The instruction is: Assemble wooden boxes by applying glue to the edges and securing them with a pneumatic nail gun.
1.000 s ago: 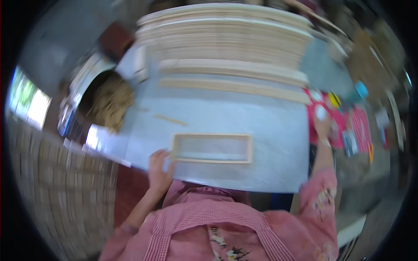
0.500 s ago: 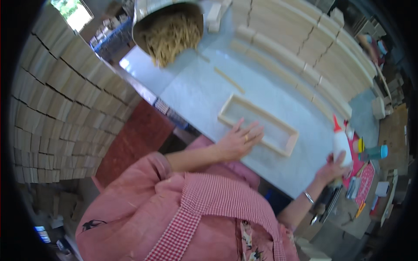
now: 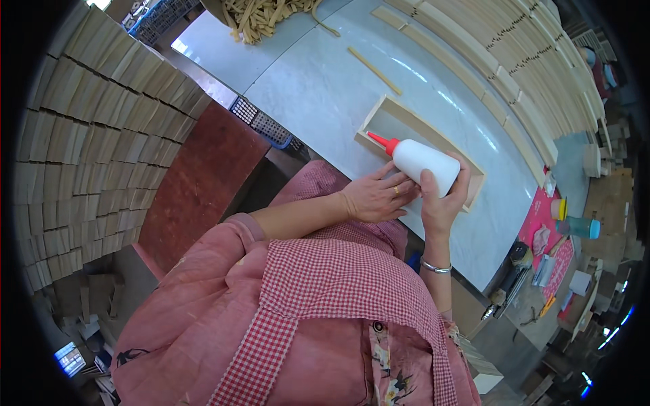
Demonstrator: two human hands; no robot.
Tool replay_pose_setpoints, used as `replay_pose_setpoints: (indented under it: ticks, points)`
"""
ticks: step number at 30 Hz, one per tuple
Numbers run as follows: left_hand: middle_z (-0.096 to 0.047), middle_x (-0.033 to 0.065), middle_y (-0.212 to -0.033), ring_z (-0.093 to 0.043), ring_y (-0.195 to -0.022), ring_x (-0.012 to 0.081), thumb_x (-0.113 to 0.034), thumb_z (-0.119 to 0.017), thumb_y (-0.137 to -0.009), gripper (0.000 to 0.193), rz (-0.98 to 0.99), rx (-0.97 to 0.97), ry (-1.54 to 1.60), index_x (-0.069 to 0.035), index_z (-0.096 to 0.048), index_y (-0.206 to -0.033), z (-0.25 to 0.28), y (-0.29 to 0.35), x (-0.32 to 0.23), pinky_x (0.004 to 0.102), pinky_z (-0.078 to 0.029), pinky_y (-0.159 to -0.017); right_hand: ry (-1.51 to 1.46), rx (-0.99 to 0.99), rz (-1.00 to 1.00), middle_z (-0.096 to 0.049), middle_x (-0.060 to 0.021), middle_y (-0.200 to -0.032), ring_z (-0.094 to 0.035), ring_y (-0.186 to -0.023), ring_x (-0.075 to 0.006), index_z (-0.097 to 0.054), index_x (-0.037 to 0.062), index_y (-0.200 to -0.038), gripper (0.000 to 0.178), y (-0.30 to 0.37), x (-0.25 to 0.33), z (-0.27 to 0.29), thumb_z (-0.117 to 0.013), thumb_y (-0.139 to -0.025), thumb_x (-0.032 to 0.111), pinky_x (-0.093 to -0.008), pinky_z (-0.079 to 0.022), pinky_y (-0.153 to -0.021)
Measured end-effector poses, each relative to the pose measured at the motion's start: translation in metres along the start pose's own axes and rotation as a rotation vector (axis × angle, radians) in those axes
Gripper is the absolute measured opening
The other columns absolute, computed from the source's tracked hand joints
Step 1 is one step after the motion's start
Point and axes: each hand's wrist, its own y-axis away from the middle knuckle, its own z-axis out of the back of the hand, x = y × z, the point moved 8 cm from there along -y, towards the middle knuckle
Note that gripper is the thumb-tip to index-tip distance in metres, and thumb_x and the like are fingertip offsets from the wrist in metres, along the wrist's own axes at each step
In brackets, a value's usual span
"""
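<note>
My right hand [image 3: 443, 203] is wrapped round a white squeeze bottle [image 3: 428, 164] with a red pointed nozzle. The bottle is tilted over a shallow rectangular wooden frame [image 3: 421, 124], its nozzle pointing left along the near side. My left hand [image 3: 376, 197] is beside the frame's near edge, just below the bottle, with fingers stretched out and nothing seen in them. Whether those fingertips touch the frame is hard to tell. On the pale tabletop [image 3: 305, 88], a thin wooden strip [image 3: 374, 70] lies beyond the frame.
Stacked wooden pieces [image 3: 88, 145] rise at the left. Loose thin strips [image 3: 264, 17] spill from a container at the far edge. Long rows of wooden boards [image 3: 494, 57] line the far right. Beside a pink cloth [image 3: 531, 227] stands a jar with a blue lid [image 3: 579, 228].
My right hand has brought the bottle from the table's right side leftward over the frame, tipping it sideways. My left hand has shifted slightly right, off the frame's near side.
</note>
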Motion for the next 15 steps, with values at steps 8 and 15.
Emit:
replay_pose_setpoints:
  ticks: [8,15]
  points:
    - [-0.056,0.0145,-0.134,-0.046,-0.136,0.033,-0.04,-0.055,-0.098,0.047,0.01,0.006,-0.009,-0.003,-0.064,-0.125,-0.008,0.002,0.003,0.056,-0.025,-0.122,0.035,0.09,0.072,-0.058,-0.0137,-0.12,-0.061,-0.101,-0.0251,-0.049,0.0041,-0.132,0.06,-0.012,0.01,-0.019,-0.078,-0.081,0.012,-0.0337,-0.053,-0.085]
    - [-0.056,0.0152,-0.135,-0.045,-0.139,0.0329,-0.038,-0.056,-0.097,0.046,-0.019,-0.056,-0.007,-0.002,-0.065,-0.123,0.001,-0.002,0.001,0.0559,-0.026,-0.122,0.116,0.087,0.178,-0.059,-0.0143,-0.12,-0.062,-0.099,-0.0252,-0.049,0.0035,-0.132,0.061,-0.022,0.017,-0.02,-0.08,-0.079,0.01,-0.0336,-0.053,-0.084]
